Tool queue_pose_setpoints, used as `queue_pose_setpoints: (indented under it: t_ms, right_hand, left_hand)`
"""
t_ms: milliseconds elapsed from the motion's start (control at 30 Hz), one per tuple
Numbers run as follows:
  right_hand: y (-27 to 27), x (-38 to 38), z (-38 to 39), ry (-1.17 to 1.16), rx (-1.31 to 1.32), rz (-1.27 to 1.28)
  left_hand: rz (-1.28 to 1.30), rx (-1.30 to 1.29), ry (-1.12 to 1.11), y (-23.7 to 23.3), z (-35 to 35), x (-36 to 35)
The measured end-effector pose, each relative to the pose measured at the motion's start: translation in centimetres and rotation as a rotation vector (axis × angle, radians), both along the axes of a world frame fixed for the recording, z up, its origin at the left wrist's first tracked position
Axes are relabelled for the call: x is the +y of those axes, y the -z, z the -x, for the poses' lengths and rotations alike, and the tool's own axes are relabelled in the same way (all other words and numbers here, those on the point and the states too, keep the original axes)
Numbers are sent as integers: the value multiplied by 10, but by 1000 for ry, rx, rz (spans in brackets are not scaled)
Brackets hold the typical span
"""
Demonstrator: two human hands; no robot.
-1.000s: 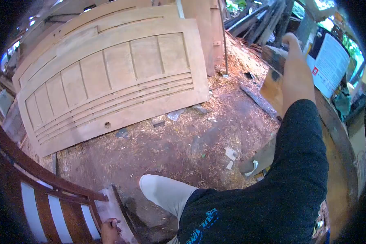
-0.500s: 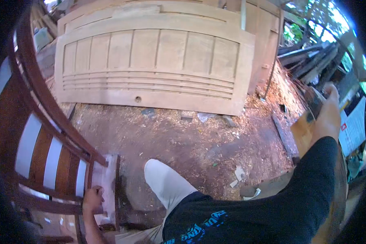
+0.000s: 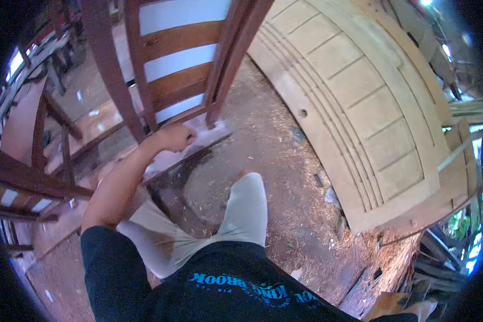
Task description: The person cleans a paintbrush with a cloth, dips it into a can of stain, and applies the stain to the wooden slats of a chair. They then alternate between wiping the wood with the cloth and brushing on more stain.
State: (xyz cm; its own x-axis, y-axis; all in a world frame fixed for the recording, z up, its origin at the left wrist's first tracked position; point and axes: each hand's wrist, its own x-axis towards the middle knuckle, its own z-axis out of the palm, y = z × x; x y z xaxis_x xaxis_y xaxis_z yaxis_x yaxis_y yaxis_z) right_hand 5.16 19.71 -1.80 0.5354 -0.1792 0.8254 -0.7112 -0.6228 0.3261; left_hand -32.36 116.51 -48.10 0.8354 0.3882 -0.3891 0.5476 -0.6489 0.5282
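My left hand [image 3: 178, 137] has its fingers curled beside the lower end of an upright dark brown wooden frame [image 3: 220, 70] with white gaps between its slats. It is low over a pale board [image 3: 212, 135]; anything small inside the fingers is hidden. At the bottom right edge only a bit of my right forearm [image 3: 425, 308] shows past the dark sleeve, near an orange-brown wooden piece [image 3: 383, 305]. My right hand itself cannot be seen.
A large pale panelled door [image 3: 354, 107] leans at the right over a floor strewn with shavings [image 3: 284, 214]. Another dark slatted frame [image 3: 32, 180] stands at the left. Dark timber [image 3: 440, 268] is piled at the lower right.
The view has swung left, so the door now appears at the right and the slatted frame nearer the middle. My right hand has left the view. My left hand remains beside the frame's lower end.
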Motion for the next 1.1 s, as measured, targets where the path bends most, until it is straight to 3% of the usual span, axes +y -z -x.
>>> queue_pose_setpoints:
  t_ms: [267, 467, 600, 667, 733, 767, 833, 900, 967, 1000, 1033, 1067, 1100]
  right_hand:
    - [-38, 40, 44, -201, -296, 296]
    - [-45, 204, 55, -792, -574, 271]
    - [-22, 307, 54, -717, -781, 666]
    - [14, 343, 20, -929, -611, 537]
    - [74, 385, -25, -1314, -338, 119]
    - [111, 407, -53, -1534, -143, -299]
    - [201, 464, -84, -2089, -43, -1475]
    - [279, 538, -72, -2063, 109, -1933]
    - [353, 620, -23, -1980, 554, -2178]
    - [373, 676, 38, -1747, 736, -2384]
    - [389, 713, 81, -1791, 926, -1868]
    - [419, 743, 97, -1678, 1150, -1487]
    - [444, 771, 129, -1833, 1122, -1302]
  left_hand:
    - [-173, -121, 136, 8, -7, 4]
    - [-99, -58, 144, 9, -3, -1]
    - [-153, -109, 163, 11, 0, 0]
    - [-188, -116, 154, 6, 5, -3]
    - [-218, -82, 139, -3, 7, -7]
    - [-222, -84, 124, -7, 11, -12]
    - [-245, -95, 87, -19, 20, -19]
    - [-301, -167, 62, -24, 32, -27]
    - [-341, -219, 29, -27, 43, -34]
    - [-350, -233, 10, -28, 47, -39]
    - [-360, -245, -9, -30, 52, -44]
    - [-366, -246, -21, -37, 58, -49]
    - [-365, -244, -33, -46, 64, -57]
